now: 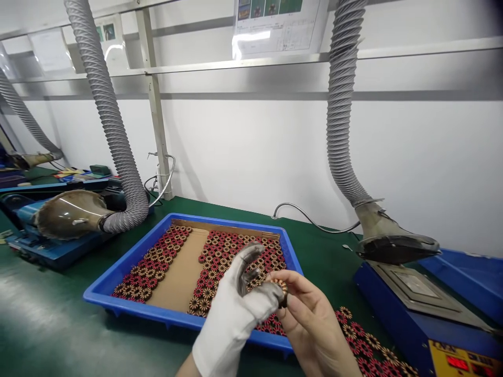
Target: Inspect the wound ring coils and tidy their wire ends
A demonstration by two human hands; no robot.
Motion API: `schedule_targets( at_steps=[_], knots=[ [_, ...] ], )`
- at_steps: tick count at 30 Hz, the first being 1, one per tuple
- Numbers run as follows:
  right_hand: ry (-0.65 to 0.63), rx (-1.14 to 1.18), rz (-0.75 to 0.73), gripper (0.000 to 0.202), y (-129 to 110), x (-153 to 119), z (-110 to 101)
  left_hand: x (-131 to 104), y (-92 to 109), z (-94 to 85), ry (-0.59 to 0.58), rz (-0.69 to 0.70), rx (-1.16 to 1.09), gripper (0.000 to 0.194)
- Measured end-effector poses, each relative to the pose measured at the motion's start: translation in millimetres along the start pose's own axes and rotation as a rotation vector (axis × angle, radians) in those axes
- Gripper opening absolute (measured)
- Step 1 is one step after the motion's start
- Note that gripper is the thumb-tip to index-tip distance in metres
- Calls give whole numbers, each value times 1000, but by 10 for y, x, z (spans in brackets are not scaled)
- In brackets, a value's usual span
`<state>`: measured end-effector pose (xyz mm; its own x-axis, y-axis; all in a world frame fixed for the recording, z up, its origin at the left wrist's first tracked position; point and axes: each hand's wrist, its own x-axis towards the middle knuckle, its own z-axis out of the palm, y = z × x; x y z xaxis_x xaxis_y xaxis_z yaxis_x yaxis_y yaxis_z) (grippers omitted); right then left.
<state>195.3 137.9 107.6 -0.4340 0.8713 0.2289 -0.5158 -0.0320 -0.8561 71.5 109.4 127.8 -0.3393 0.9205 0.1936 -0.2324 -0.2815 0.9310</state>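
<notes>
My left hand [239,301], in a white glove with grey, dirty fingertips, is in front of the blue tray [145,313]. Its thumb presses against a small copper-wound stator coil [282,287], while its other fingers curl above. My bare right hand [310,319] pinches the same coil from the right between thumb and fingers. Part of the coil is hidden by the fingertips. Behind and beneath my hands, the cardboard-lined tray carries rows of similar ring-shaped coils [231,246], some with red and some with copper-coloured faces. A bare cardboard strip [178,272] runs between two groups.
More coils [365,343] lie on the green bench at the lower right, beside a blue machine [408,314] with a metal top plate and red digital display. A grey extraction hose [340,104] hangs above it. Another hose [110,115] reaches a hood [70,212] at left.
</notes>
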Motion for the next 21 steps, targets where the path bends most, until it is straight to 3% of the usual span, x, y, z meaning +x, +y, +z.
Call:
schedule_targets(
  at_steps=[2,4,9,13,15,18,21],
  knots=[
    [-25,59,44,27,-22,-16,38,25,48,-53,-108,20,-14,32],
    [-11,112,66,26,-25,-35,92,46,34,-111,-146,98,-66,15],
    [36,137,126,30,6,-44,162,95,-51,-205,-38,277,-176,15],
    [14,165,111,29,8,-19,122,67,9,-291,36,366,-197,18],
    [11,191,98,28,-3,-12,100,22,56,-344,-40,386,-68,27],
    [14,224,103,29,-15,-6,79,-30,88,-380,-263,440,307,57],
    [-15,221,95,30,-10,10,73,-20,65,-340,-314,591,463,45]
  ],
)
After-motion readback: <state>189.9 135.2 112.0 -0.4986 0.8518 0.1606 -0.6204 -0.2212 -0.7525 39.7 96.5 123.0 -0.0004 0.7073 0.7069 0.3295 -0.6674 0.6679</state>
